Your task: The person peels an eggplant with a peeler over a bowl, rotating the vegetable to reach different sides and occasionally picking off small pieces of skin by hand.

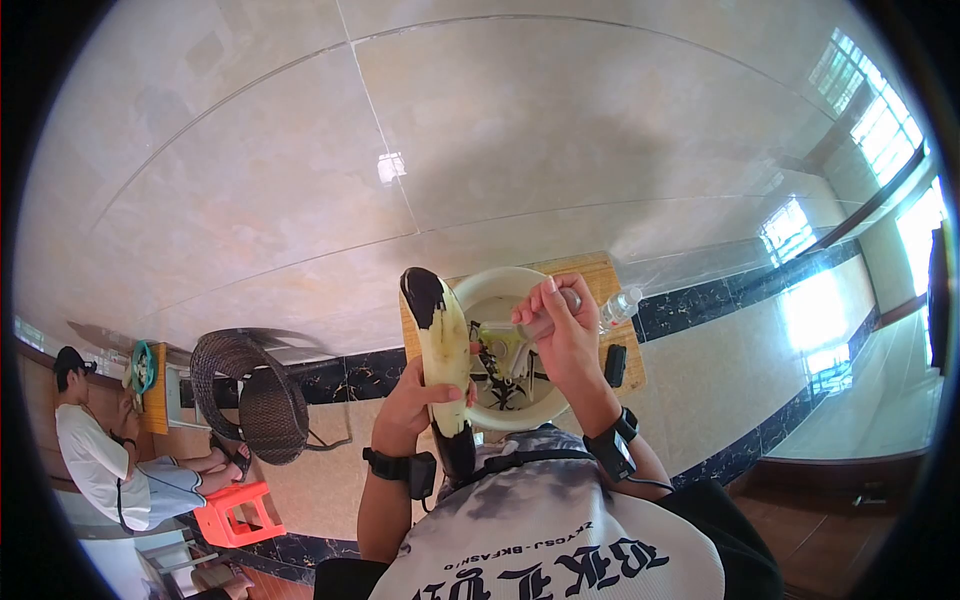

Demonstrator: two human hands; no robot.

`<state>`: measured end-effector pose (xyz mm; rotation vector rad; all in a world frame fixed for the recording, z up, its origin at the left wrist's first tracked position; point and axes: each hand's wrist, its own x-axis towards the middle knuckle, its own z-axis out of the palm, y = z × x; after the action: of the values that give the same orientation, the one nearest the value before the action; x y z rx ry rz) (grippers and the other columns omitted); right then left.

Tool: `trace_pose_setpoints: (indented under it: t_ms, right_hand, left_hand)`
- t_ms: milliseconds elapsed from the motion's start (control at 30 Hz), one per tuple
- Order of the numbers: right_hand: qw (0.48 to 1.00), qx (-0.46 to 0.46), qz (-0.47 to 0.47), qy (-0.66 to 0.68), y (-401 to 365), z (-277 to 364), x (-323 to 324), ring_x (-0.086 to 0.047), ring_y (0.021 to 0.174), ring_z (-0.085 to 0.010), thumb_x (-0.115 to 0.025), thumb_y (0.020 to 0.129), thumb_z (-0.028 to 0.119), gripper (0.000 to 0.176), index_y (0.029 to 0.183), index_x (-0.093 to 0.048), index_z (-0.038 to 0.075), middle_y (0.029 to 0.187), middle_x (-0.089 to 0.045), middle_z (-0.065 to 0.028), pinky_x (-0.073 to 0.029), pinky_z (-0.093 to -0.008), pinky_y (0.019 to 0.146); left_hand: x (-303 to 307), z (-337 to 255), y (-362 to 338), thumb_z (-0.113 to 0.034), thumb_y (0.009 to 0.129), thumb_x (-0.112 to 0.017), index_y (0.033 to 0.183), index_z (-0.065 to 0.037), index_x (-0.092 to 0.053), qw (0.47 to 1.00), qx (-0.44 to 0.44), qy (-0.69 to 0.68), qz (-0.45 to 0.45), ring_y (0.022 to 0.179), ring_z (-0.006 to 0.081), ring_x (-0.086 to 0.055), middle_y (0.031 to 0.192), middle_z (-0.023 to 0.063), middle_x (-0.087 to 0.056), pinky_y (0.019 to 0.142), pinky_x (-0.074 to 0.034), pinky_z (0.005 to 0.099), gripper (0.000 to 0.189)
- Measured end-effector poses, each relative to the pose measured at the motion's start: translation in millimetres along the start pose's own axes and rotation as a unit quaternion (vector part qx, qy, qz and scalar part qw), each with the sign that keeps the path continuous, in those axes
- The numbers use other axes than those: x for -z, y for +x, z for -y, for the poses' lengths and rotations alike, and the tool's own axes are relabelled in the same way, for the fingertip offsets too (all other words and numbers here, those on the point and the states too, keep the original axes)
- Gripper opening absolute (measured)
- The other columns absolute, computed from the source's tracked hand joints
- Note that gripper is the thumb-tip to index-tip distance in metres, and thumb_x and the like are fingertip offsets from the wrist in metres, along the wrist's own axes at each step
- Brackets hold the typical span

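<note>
My left hand [413, 406] grips a long, mostly peeled eggplant [445, 335] around its lower part and holds it upright; its flesh is pale, and dark skin remains at the top tip and the bottom end. My right hand [566, 340] is closed on a peeler [503, 337] just to the right of the eggplant, over a cream bowl [492, 279] that holds dark peelings. Both wrists wear black strapped devices. The bowl stands on a small wooden table [603, 274].
A clear water bottle [620, 304] and a black phone-like object [615, 365] lie on the table's right side. A wicker chair [250, 392], an orange stool [236, 512] and a seated person [100, 455] are at the left. Glossy tiled floor lies all around.
</note>
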<state>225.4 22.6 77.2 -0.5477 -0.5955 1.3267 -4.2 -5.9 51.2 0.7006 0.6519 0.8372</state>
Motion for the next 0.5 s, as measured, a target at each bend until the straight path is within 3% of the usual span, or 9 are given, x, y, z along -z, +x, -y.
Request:
trace_pose_setpoints:
  t_ms: [67,167,500]
  right_hand:
    - [1.0,-0.001,-0.001,-0.002,0.4,0.0,-0.8,-0.058,0.076,-0.019,-0.057,0.107,0.012,0.009,0.105,-0.05,0.005,0.086,-0.055,-0.006,-0.053,-0.039,0.076]
    - [1.0,-0.001,0.001,-0.007,0.4,-0.3,-1.3,-0.058,0.077,-0.0189,-0.057,0.107,0.012,0.01,0.105,-0.05,0.005,0.086,-0.055,-0.006,-0.053,-0.0389,0.076]
    - [1.0,0.008,0.004,-0.013,2.9,-0.5,-2.0,-0.058,0.077,-0.0186,-0.057,0.107,0.012,0.01,0.105,-0.05,0.005,0.086,-0.055,-0.0062,-0.054,-0.0386,0.076]
  left_hand:
    - [3.0,0.1,0.5,-0.003,0.069,-0.079,0.137,0.005,-0.054,1.0,0.007,0.003,0.004,0.082,0.0255,-0.069,0.126,0.0144,-0.065,0.074,-0.058,0.039,0.073]
    - [-2.4,-3.8,0.0,-0.001,0.072,-0.08,0.139,0.005,-0.054,1.0,0.004,-0.008,0.006,0.083,0.0229,-0.07,0.111,0.0116,-0.069,0.076,-0.056,0.0362,0.072]
    - [2.8,-2.9,2.8,-0.001,0.071,-0.081,0.139,0.004,-0.054,1.0,0.01,-0.007,0.017,0.084,0.0226,-0.07,0.119,0.0118,-0.068,0.076,-0.056,0.0362,0.073]
